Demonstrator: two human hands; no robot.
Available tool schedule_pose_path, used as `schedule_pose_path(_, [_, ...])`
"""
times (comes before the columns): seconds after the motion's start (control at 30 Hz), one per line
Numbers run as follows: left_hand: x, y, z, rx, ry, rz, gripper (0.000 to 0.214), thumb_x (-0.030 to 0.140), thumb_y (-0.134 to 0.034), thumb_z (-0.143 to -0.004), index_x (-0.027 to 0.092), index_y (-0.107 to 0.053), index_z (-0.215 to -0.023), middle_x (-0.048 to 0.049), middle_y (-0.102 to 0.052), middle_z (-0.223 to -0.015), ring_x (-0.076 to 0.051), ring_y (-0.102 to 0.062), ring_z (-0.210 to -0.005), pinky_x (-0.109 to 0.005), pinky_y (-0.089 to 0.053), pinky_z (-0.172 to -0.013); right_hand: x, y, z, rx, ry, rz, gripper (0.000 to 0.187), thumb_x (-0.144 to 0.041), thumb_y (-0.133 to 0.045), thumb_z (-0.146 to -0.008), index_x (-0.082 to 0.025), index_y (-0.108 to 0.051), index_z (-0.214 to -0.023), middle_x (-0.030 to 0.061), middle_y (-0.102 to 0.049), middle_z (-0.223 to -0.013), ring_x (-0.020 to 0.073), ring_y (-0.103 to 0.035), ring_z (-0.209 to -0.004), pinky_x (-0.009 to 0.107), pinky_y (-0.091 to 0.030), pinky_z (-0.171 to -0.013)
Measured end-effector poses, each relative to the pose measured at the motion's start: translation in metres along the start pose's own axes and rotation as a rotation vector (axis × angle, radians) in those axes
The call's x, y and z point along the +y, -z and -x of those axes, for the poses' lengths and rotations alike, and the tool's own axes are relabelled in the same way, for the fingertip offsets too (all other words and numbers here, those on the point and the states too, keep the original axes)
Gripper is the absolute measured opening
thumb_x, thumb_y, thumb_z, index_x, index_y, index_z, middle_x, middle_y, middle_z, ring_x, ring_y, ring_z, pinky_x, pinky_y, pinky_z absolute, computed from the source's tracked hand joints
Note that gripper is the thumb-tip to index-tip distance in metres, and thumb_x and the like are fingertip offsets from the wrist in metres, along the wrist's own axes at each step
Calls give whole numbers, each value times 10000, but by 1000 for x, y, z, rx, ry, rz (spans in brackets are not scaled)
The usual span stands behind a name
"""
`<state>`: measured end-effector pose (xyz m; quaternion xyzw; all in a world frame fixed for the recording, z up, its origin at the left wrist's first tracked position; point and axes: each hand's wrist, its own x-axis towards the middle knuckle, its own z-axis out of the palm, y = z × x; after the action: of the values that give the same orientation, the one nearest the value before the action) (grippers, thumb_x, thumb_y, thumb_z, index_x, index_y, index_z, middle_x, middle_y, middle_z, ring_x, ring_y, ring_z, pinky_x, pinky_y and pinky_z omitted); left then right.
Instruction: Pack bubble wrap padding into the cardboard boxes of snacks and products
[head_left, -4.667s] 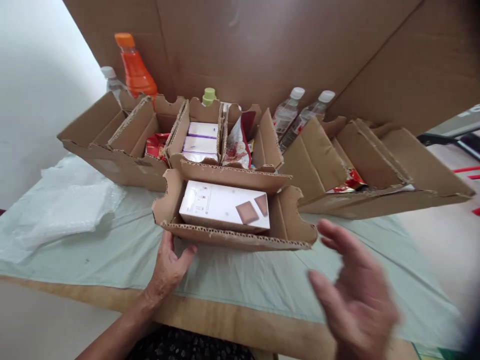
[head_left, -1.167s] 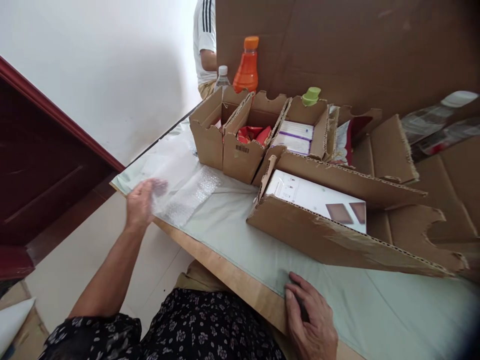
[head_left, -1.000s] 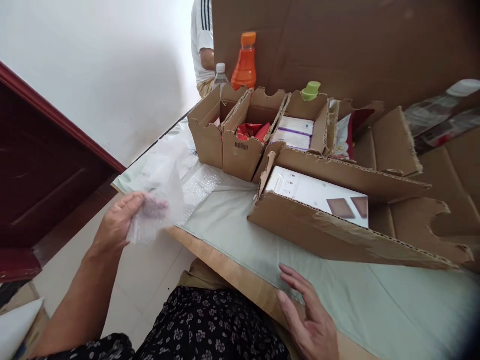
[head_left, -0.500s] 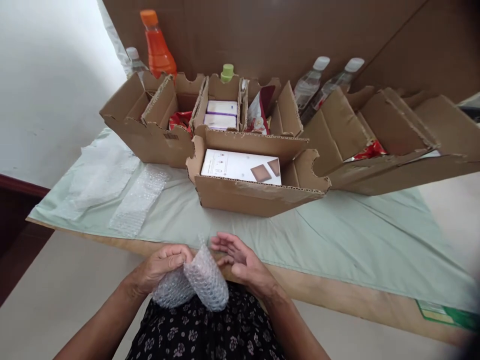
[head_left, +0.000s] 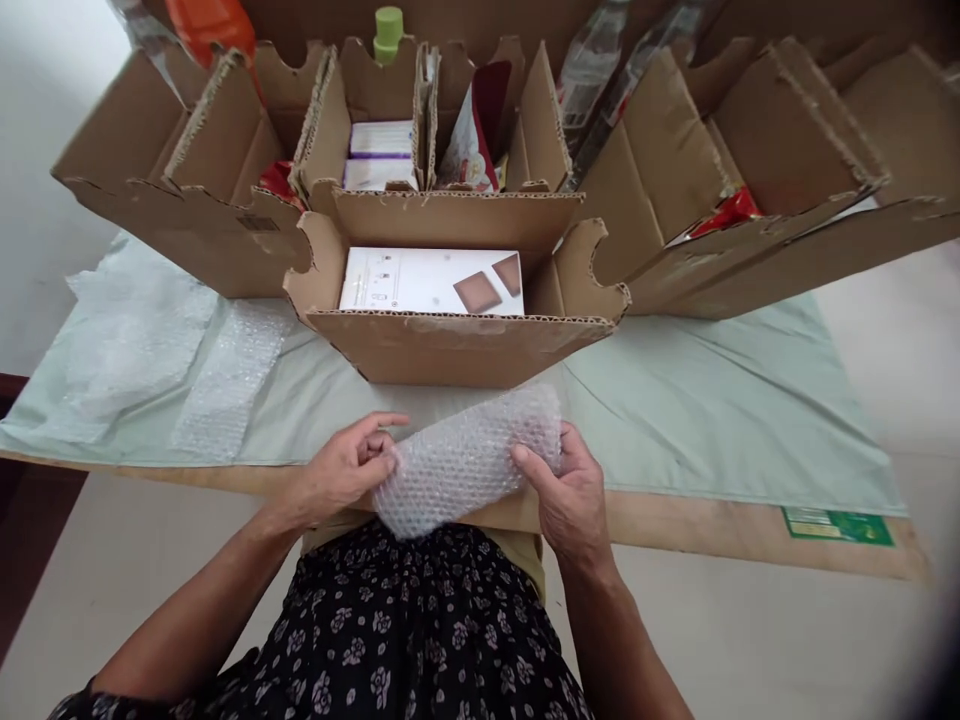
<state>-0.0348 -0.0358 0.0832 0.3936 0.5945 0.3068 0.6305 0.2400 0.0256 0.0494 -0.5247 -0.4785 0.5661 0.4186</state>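
Stretched between my two hands is a strip of clear bubble wrap (head_left: 465, 455), tilted up to the right over the table's front edge. My left hand (head_left: 349, 465) pinches its left end between thumb and fingers, index finger stretched out. At the right end, my right hand (head_left: 570, 490) grips it with the thumb on top and the fingers behind. Just beyond the strip stands a small open cardboard box (head_left: 457, 350), with a white printed carton (head_left: 420, 280) lying inside it.
Two more bubble wrap pieces, a narrow strip (head_left: 232, 380) and a larger sheet (head_left: 135, 350), lie at left on the green cloth (head_left: 712, 410). Behind are several cardboard compartments (head_left: 187, 240) with packets, plus bottles, including one orange bottle (head_left: 214, 30). A green packet (head_left: 840, 525) shows at front right.
The bubble wrap was bunched and folded at my left hand; now it is spread out flat. My right hand, open before, has closed on its right end. The view has tilted down.
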Motion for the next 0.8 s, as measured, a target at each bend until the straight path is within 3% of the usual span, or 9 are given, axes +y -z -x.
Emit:
schedule_pose_path(0.17, [3,0,-33,284,-205,-579,479,241,-636,-878,166,-613,-1351,-48,-699,-922,-229,-662,-845,-371,-525,-791,9,17,7,148,4,150,559,-473,-786,-833,-214,-583,-1284,46,-710,-972,180,-672,-829,322,-571,-753])
schedule_pose_path(0.27, [-4,-5,-33,531,-448,-892,416,224,-647,-909,157,-639,-1320,-131,-689,-1145,-303,-665,-1037,-469,-550,-910,14,29,8,160,10,224,627,-482,-750,-852,-195,-541,-1369,23,-688,-882,161,-654,-727,317,-567,-688])
schedule_pose_path(0.33, [-9,-13,-25,605,-637,-978,334,196,-607,-963,160,-646,-1294,-140,-671,-1164,-300,-651,-1075,-478,-556,-938,14,36,7,134,23,268,553,-490,-715,-870,-181,-583,-1310,21,-684,-836,162,-650,-703,326,-572,-686])
schedule_pose_path(0.47, [-19,-32,-11,449,-828,-1041,257,71,-577,-954,179,-679,-1165,-108,-686,-1093,-266,-632,-1046,-430,-573,-893,11,39,-2,87,43,444,483,-513,-662,-870,-169,-655,-1208,49,-701,-847,174,-656,-696,349,-578,-708])
schedule_pose_path(0.63, [-28,-33,-20,339,-832,-1110,395,-69,-516,-814,162,-702,-1075,-118,-704,-1103,-290,-624,-1055,-458,-586,-863,7,31,-6,46,78,639,551,-476,-638,-857,-172,-640,-1316,52,-710,-871,179,-641,-665,369,-569,-732])
schedule_pose_path(0.8, [-18,-37,-20,285,-852,-1118,406,-63,-526,-798,149,-700,-1098,-139,-709,-1171,-313,-607,-1121,-508,-576,-914,9,36,20,70,66,629,530,-436,-622,-938,-190,-575,-1406,25,-678,-880,148,-621,-674,311,-567,-700])
